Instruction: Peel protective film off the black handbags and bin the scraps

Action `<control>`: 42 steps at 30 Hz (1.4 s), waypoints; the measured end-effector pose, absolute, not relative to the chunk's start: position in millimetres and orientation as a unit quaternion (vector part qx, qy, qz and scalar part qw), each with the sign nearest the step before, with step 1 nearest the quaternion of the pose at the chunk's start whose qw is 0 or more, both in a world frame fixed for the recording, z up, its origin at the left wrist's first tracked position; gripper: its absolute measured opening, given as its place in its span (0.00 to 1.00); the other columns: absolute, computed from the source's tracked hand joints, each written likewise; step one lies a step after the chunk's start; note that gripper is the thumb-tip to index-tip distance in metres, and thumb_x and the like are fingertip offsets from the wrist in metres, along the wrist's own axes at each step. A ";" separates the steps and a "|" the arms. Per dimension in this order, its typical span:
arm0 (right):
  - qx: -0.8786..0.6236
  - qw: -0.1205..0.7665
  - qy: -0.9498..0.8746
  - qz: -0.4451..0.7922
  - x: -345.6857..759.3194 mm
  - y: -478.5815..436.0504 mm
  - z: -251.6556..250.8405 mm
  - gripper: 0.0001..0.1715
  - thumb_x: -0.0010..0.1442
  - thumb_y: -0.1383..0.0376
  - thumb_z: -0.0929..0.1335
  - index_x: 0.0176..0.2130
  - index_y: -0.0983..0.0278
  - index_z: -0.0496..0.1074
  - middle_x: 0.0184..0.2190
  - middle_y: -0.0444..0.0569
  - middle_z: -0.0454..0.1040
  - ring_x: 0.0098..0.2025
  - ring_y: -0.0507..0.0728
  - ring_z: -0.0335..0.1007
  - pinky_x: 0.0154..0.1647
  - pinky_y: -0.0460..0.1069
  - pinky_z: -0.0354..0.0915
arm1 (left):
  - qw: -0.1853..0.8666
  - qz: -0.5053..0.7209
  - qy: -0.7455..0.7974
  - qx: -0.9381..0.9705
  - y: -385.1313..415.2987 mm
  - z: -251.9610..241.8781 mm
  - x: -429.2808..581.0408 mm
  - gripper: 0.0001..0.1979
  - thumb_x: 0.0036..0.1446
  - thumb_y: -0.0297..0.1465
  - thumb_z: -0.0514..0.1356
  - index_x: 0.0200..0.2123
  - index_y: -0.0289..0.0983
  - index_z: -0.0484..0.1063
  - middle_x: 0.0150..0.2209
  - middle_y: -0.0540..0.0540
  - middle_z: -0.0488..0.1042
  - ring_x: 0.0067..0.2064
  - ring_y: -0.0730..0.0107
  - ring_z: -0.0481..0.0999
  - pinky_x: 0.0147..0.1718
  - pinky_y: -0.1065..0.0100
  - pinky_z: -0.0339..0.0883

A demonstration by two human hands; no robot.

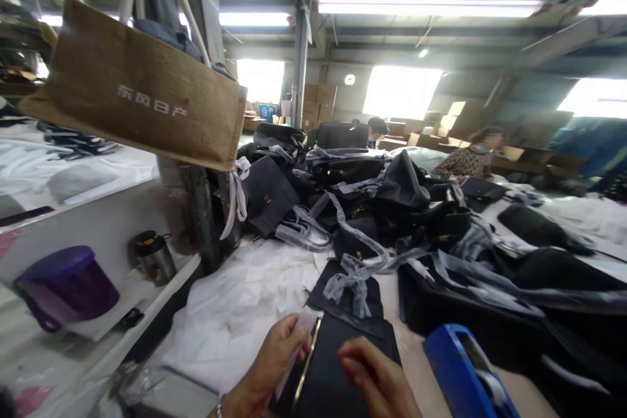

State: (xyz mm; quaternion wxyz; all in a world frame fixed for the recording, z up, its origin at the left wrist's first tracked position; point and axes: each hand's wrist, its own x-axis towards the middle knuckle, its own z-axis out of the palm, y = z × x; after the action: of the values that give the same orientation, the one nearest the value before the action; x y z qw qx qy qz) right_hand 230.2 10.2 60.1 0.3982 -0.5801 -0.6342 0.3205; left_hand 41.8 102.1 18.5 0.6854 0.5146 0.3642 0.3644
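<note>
A black handbag [337, 366] lies in front of me, with a gold-coloured zipper [307, 366] along its left part. My left hand [277, 366] pinches a thin whitish translucent sheet [307, 321] at the bag's left edge, beside the zipper. Over the right half of the bag is my right hand [377, 375], its fingers curled together; whether anything is between them is hidden. A plastic-wrapped strap [355, 287] trails over the bag's far end. To the right of my right hand stands a blue tape dispenser [460, 366].
Black bags [343, 170] with wrapped straps are heaped ahead and to the right. White sheets [235, 307] cover the left. A brown bag [142, 85] hangs by a pillar. Left, a shelf holds a purple container [68, 287] and a flask [154, 258]. Two people are farther back.
</note>
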 end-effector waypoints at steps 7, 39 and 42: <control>-0.559 0.376 -0.688 0.271 190.3 65.8 63.7 0.10 0.64 0.69 0.62 0.36 0.61 0.71 0.32 0.44 0.72 0.35 0.54 0.69 0.36 0.45 0.59 | 0.667 0.347 0.352 0.558 102.4 20.3 38.6 0.15 0.60 0.39 0.56 0.41 0.33 0.71 0.26 0.52 0.69 0.25 0.75 0.64 0.25 0.73 0.56; -0.432 0.457 -0.563 0.536 202.8 87.2 37.4 0.19 0.63 0.52 0.65 0.47 0.62 0.67 0.28 0.41 0.69 0.25 0.50 0.63 0.26 0.44 0.60 | 0.873 0.329 0.178 0.314 106.8 25.8 31.7 0.12 0.61 0.35 0.58 0.41 0.31 0.70 0.26 0.50 0.65 0.22 0.82 0.60 0.22 0.76 0.49; -0.467 0.427 -0.598 0.492 198.1 86.2 48.0 0.18 0.63 0.52 0.64 0.42 0.63 0.69 0.29 0.43 0.71 0.28 0.52 0.67 0.27 0.45 0.61 | 0.822 0.332 0.224 0.405 102.4 34.1 34.1 0.17 0.60 0.38 0.59 0.48 0.33 0.68 0.26 0.49 0.68 0.22 0.80 0.62 0.22 0.76 0.52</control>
State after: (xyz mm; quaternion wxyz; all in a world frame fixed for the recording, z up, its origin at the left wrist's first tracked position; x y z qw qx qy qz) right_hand 198.1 86.2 48.0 0.4269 -0.4672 -0.5980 0.4918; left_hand 34.1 102.4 34.1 0.8222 0.4047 0.2241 0.3316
